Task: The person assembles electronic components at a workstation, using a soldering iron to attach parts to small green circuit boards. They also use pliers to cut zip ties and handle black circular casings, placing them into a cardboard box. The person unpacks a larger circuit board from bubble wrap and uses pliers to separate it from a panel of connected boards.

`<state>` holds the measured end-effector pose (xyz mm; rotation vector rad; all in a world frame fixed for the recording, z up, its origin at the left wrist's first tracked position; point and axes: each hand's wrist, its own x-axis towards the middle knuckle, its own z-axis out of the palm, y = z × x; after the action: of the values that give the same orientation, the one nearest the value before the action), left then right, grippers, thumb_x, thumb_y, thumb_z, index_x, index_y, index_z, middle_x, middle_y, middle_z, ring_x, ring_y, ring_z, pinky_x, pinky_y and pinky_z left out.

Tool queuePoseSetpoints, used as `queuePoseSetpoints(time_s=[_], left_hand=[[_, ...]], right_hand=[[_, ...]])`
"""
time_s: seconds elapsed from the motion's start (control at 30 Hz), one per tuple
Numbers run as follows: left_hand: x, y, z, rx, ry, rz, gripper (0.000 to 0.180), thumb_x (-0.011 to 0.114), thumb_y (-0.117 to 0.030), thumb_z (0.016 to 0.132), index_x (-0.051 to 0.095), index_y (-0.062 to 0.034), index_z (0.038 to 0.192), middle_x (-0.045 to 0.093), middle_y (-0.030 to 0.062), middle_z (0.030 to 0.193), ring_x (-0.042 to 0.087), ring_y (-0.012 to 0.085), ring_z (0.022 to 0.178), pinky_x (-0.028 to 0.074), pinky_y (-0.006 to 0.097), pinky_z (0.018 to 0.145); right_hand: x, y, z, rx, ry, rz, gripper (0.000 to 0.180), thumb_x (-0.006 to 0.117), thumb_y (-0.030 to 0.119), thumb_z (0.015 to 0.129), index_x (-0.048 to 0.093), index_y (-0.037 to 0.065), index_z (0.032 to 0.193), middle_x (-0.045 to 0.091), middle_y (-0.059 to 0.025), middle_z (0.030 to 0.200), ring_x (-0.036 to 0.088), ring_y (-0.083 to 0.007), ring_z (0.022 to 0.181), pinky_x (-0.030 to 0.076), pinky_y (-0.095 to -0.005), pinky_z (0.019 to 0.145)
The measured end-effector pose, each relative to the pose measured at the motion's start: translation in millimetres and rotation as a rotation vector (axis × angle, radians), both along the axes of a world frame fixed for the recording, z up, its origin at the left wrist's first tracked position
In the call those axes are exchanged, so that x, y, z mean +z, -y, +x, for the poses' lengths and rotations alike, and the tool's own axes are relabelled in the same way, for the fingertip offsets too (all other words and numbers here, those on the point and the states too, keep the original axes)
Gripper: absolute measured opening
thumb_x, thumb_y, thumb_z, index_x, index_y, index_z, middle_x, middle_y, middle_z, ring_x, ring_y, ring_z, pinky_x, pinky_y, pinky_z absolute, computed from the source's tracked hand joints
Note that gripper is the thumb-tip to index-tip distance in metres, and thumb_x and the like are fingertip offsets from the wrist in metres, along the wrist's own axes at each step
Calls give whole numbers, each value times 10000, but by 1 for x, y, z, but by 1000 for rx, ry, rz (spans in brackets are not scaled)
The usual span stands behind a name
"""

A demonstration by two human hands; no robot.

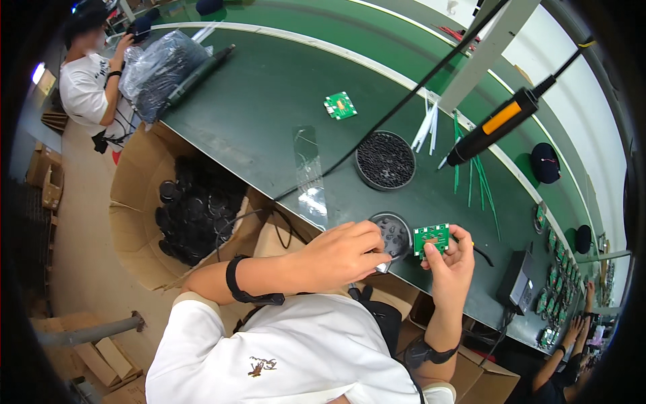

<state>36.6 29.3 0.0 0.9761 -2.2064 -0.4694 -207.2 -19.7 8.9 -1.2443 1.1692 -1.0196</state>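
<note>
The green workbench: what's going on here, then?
A person is at work at the green workbench. The right hand holds a green circuit board near the bench's edge. The left hand is curled at a grey round housing; whether it grips it is hard to tell. A second circuit board lies farther back, beyond a round tray of small black parts. A corded tool hangs over the bench.

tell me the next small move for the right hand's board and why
Probably shift the green board left over the round cup: the right hand holds it close beside the cup's open top, with the left hand by the cup.
</note>
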Motion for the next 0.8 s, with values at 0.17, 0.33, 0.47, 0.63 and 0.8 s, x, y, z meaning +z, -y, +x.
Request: queuePoseSetpoints(time_s=[0.17, 0.33, 0.47, 0.63, 0.8], left_hand=[[-18, 1, -12, 22, -139, 47, 442, 811, -60, 760, 681, -33, 1181, 653, 108, 1108, 607, 312, 1142, 534, 414, 933], [-12, 9, -10, 4, -193, 96, 527, 828, -77, 789, 626, -27, 1274, 671, 158, 1195, 627, 342, 1153, 542, 408, 931], [3, 13, -18, 135, -470, 345, 451, 809, -67, 850, 623, -9, 1257, 724, 154, 1076, 714, 269, 976, 580, 354, 833], [10, 26, -23, 220, -648, 517, 252, 717, -33, 945, 649, 20, 1182, 745, 110, 907, 723, 172, 745, 574, 276, 707], [13, 16, -30, 269, -522, 320, 400, 714, -71, 963, 634, -9, 1349, 702, 151, 1040, 721, 183, 895, 568, 273, 730]], right_hand=[[-12, -2, -15, 43, 34, -50, 327, 618, 31, 1027, 521, -11, 1337, 708, -101, 1082, 650, -89, 814, 530, -224, 666], [-8, -1, -14, 126, 29, -38, 240, 578, 38, 1049, 555, -14, 1282, 717, -97, 1033, 658, -94, 802, 525, -225, 643], [-4, -5, -6, 137, 64, 18, 178, 599, 36, 1040, 570, -2, 1211, 723, -81, 987, 665, -94, 801, 532, -227, 636], [-7, -5, 3, 119, 99, -48, 187, 644, 20, 1014, 569, 5, 1184, 721, -88, 1001, 673, -108, 807, 557, -241, 643], [0, -10, 13, 45, -150, -469, 208, 719, -45, 904, 634, -18, 1091, 686, -140, 1105, 676, -134, 829, 589, -254, 701]])
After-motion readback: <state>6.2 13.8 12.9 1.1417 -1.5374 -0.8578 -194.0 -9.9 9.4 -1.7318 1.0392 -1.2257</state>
